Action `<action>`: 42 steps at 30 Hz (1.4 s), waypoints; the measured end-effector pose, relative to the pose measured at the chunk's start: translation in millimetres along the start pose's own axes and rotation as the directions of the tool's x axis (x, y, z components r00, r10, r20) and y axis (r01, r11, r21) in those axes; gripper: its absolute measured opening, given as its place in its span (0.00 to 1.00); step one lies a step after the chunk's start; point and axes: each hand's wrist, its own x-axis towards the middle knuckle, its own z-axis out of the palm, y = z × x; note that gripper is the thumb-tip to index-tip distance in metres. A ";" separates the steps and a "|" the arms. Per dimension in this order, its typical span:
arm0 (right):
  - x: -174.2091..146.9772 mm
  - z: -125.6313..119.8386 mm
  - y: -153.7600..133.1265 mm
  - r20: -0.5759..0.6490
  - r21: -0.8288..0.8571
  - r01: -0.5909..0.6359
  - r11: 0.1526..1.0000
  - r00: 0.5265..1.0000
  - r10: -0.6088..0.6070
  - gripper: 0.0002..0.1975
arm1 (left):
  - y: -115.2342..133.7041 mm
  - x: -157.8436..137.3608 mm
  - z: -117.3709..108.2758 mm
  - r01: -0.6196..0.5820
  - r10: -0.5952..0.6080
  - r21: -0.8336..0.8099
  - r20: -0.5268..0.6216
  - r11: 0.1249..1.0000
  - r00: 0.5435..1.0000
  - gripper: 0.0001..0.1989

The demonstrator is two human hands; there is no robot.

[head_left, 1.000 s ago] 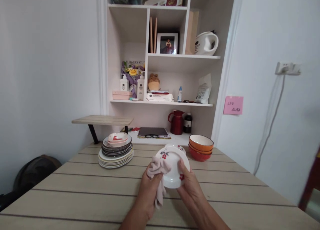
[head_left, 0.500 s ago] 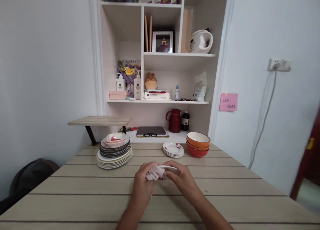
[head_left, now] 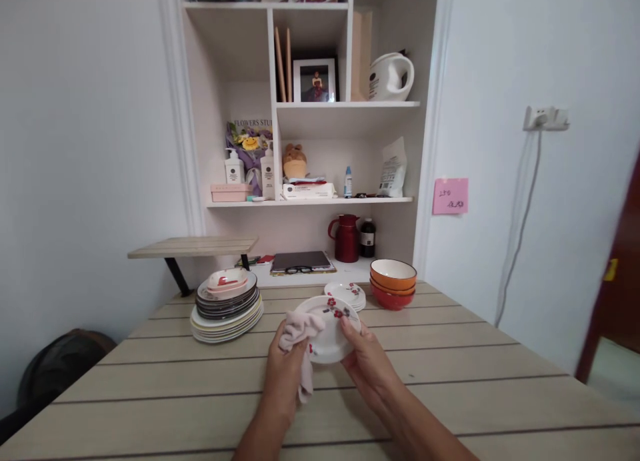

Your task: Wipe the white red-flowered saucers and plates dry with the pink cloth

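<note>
A small white plate (head_left: 327,327) with red flowers is held up over the table, its patterned face tilted toward me. My right hand (head_left: 367,361) grips its right edge, the thumb on the face and the fingers behind. My left hand (head_left: 286,364) is closed on a pale pink cloth (head_left: 303,327), which lies against the plate's left rim and hangs down below the hand. Just behind the held plate sits a short stack of matching flowered plates (head_left: 356,293), partly covered by it.
Nested orange and red bowls (head_left: 393,286) stand right of the small plates. A tall pile of plates (head_left: 227,314), topped by small dishes (head_left: 227,279), is at the left, near a raised wooden shelf (head_left: 195,247). Behind are a closed laptop (head_left: 301,261) and a red jug (head_left: 347,239).
The plate has turned from nearly edge-on to showing its flowered face. The cloth now hangs loose at its left side. My view has shifted slightly to the right.
</note>
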 end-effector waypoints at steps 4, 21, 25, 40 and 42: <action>0.3 0.1 2.3 -0.024 0.121 -0.001 0.993 1.000 0.004 0.17 | -2.9 -4.8 2.9 0.072 -0.070 -0.052 0.031 0.996 0.997 0.22; 2.2 -9.8 -12.1 0.165 -0.551 0.249 0.797 0.968 -0.188 0.07 | 8.3 0.5 -5.1 -0.154 0.158 0.261 0.005 0.953 0.987 0.13; 3.5 -10.2 -0.5 0.042 -0.275 0.134 0.952 0.991 -0.127 0.13 | 7.0 -3.0 1.3 -0.021 0.023 0.059 -0.021 0.998 1.000 0.17; 5.3 -9.5 16.1 -0.030 0.017 -0.051 0.999 0.998 0.051 0.21 | -2.8 -3.0 5.7 0.058 -0.071 -0.120 -0.106 0.991 0.992 0.22; 6.3 -11.9 10.8 0.023 -0.178 -0.004 0.984 1.000 0.008 0.21 | 0.6 -1.2 1.5 0.019 -0.026 -0.057 -0.123 0.998 0.992 0.18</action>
